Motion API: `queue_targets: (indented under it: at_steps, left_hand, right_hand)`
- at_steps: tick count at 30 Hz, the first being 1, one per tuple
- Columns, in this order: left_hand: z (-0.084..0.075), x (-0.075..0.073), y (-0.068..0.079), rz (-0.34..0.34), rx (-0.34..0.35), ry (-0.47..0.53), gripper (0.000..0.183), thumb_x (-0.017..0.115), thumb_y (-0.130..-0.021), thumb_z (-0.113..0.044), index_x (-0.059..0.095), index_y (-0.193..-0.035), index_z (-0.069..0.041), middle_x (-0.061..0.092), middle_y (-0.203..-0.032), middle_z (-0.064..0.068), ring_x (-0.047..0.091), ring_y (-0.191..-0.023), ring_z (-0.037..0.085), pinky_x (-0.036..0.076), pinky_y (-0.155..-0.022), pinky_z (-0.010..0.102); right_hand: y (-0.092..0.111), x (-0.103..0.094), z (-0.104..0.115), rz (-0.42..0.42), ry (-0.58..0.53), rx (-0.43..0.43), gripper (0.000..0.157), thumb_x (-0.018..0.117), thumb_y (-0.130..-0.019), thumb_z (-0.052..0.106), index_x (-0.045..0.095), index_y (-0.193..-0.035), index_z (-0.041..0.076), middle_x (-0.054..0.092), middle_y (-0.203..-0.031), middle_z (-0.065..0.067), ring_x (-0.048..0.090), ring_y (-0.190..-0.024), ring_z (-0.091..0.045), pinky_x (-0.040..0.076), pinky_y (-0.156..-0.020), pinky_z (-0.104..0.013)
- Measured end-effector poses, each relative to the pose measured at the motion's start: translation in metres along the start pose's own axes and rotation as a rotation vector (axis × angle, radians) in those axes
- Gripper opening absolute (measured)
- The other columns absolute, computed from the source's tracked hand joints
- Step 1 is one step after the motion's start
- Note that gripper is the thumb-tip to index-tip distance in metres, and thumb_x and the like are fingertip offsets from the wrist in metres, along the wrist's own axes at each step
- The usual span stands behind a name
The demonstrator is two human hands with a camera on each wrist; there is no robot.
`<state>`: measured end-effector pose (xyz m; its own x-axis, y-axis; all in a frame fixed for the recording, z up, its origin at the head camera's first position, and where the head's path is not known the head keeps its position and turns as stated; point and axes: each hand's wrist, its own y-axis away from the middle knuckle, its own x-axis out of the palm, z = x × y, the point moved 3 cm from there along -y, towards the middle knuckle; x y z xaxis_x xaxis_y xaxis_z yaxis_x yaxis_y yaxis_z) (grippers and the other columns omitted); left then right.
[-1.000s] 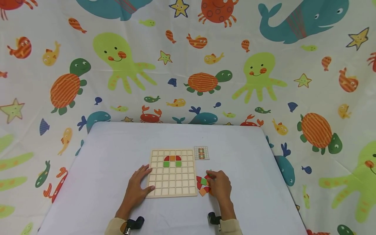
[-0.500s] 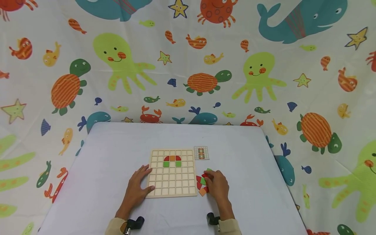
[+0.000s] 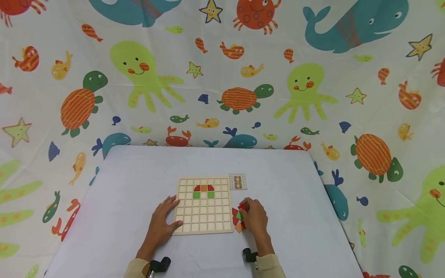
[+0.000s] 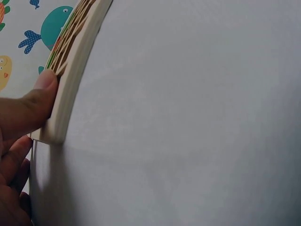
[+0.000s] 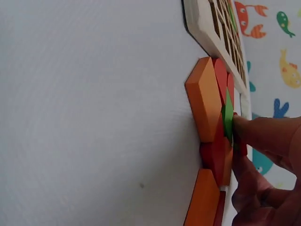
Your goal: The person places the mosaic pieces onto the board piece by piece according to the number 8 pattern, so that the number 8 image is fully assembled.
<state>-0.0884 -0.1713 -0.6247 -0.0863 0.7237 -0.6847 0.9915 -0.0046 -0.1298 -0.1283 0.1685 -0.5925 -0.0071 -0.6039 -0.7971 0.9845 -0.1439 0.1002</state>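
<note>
A square wooden grid board (image 3: 203,218) lies on the white table. Red, orange and green tiles fill several cells near its far side, such as an orange tile (image 3: 203,188). My left hand (image 3: 160,222) rests at the board's left edge, fingers spread and thumb over the rim; the left wrist view shows the thumb (image 4: 40,96) on the frame. Right of the board is a pile of loose tiles, among them a green tile (image 5: 228,115) and an orange tile (image 5: 204,101). Over this pile my right hand (image 3: 255,217) pinches a red tile (image 5: 242,147) between thumb and finger, largely hidden.
A small gridded pattern card (image 3: 238,182) with a coloured figure lies beyond the pile, by the board's far right corner. Behind the table (image 3: 139,166) hangs a curtain (image 3: 205,131) printed with sea animals. Black wrist mounts (image 3: 160,264) sit at both cuffs.
My right hand has shifted slightly left and away from me over the pile, its fingertips now at a red tile. The left hand and the board stay in place.
</note>
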Motion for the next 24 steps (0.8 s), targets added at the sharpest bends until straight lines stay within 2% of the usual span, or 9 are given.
queue_targets:
  at_steps: [8, 12, 15, 18, 24]
  left_hand:
    - [0.001, 0.0, 0.0, -0.007, -0.004, 0.006, 0.08, 0.093, -0.077, -0.014, 0.06, -0.149, -0.009, 0.049, -0.165, 0.015, 0.036, -0.157, 0.043, 0.025, -0.127, 0.067]
    - [0.002, 0.0, 0.0, -0.004, -0.005, 0.002, 0.08, 0.094, -0.076, -0.014, 0.06, -0.149, -0.009, 0.05, -0.165, 0.015, 0.036, -0.157, 0.044, 0.025, -0.126, 0.068]
    - [0.003, 0.001, 0.0, -0.005, -0.005, 0.0, 0.08, 0.094, -0.076, -0.014, 0.061, -0.148, -0.009, 0.05, -0.164, 0.015, 0.036, -0.157, 0.043, 0.025, -0.125, 0.069]
    - [0.004, 0.001, 0.0, -0.002, -0.006, 0.001, 0.08, 0.094, -0.076, -0.014, 0.061, -0.148, -0.009, 0.05, -0.164, 0.014, 0.036, -0.157, 0.043, 0.025, -0.125, 0.069]
    - [0.003, 0.0, 0.0, 0.0, -0.006, 0.008, 0.081, 0.094, -0.076, -0.014, 0.061, -0.149, -0.008, 0.05, -0.165, 0.015, 0.036, -0.157, 0.043, 0.024, -0.126, 0.07]
  right_hand:
    - [-0.002, 0.006, 0.003, 0.01, -0.081, 0.018, 0.019, 0.082, -0.089, 0.009, 0.074, -0.102, 0.019, 0.062, -0.091, -0.004, 0.053, -0.077, -0.018, 0.042, -0.058, -0.03]
    - [0.0, 0.01, 0.007, -0.017, -0.125, 0.035, 0.018, 0.082, -0.089, 0.009, 0.072, -0.1, 0.02, 0.064, -0.094, -0.003, 0.055, -0.08, -0.018, 0.043, -0.061, -0.029]
    - [-0.001, 0.012, 0.013, -0.041, -0.168, 0.016, 0.018, 0.081, -0.09, 0.009, 0.072, -0.099, 0.021, 0.064, -0.095, -0.001, 0.056, -0.082, -0.017, 0.043, -0.063, -0.028]
    - [-0.001, 0.015, 0.021, -0.048, -0.221, -0.02, 0.018, 0.079, -0.092, 0.008, 0.073, -0.1, 0.023, 0.065, -0.095, 0.0, 0.054, -0.077, -0.015, 0.042, -0.06, -0.027]
    - [-0.002, 0.026, 0.044, 0.01, -0.401, -0.08, 0.017, 0.076, -0.093, 0.005, 0.076, -0.101, 0.019, 0.067, -0.095, -0.003, 0.053, -0.073, -0.015, 0.043, -0.06, -0.022]
